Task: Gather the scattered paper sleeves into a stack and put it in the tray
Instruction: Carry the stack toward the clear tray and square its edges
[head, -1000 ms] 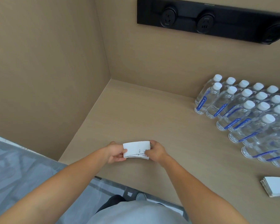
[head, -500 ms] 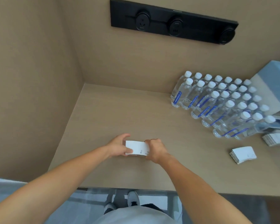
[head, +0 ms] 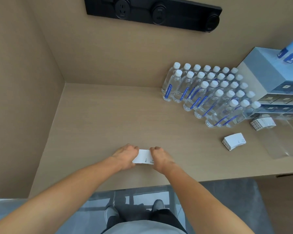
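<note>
Your counter [head: 108,115] holds one landmark, the block of water bottles [head: 210,93]. Nearer you from it lies a second sleeve pile [head: 234,141]; beside it, what may be the clear tray [head: 284,141]. Well left of the bottles, your left hand [head: 125,156] and right hand [head: 161,157] pinch the gathered stack [head: 144,157] closed-fingered, now pressed closer together than half a second ago. Carrying over remains.

**Where things sit on my tabletop**

I see my two hands [head: 143,157] near the front edge of the tabletop [head: 98,119], a stack of paper sleeves [head: 144,157] between them. Right of them lies another stack [head: 234,141]. Behind that stand water bottles [head: 208,93], just beside a box [head: 267,71].
</note>
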A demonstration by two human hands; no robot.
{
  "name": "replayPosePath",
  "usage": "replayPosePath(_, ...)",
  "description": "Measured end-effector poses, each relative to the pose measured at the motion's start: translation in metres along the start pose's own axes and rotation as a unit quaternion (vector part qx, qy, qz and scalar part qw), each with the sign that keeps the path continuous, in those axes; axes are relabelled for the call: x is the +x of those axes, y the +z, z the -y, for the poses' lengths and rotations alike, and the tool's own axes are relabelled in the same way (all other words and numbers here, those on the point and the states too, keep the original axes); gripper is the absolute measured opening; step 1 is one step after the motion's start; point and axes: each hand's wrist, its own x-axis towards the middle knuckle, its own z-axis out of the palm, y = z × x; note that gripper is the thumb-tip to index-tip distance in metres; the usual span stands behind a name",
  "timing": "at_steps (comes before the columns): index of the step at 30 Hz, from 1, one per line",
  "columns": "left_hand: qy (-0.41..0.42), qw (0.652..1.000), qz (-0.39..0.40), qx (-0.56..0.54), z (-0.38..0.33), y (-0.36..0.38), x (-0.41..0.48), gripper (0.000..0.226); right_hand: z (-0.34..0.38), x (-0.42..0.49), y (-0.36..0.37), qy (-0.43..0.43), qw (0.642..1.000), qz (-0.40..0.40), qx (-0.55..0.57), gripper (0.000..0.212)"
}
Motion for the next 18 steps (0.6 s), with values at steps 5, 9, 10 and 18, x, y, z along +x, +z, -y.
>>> replayPosePath(5, -0.036, 0.997, 0.002, -0.061, -0.016, 0.005, 0.005, 0.035, -0.020, 0.001, 0.003, -0.011, 0.999, -0.010, 0.029, 0.038)
replayPosePath(9, -0.074, 0.986, -0.020, -0.147, -0.042, 0.002, 0.016, 0.027, -0.048, 0.004, -0.002, -0.015, 0.998, -0.010, 0.063, 0.034)
replayPosePath(10, -0.084, 0.984, -0.025, -0.153, -0.049, 0.001, 0.018, 0.025, -0.052, 0.005, -0.004, -0.015, 0.998, -0.011, 0.065, 0.033)
replayPosePath(18, -0.142, 0.980, -0.032, -0.139, -0.083, -0.012, 0.030, 0.035, -0.078, 0.011, -0.008, -0.047, 0.997, -0.033, 0.058, 0.035)
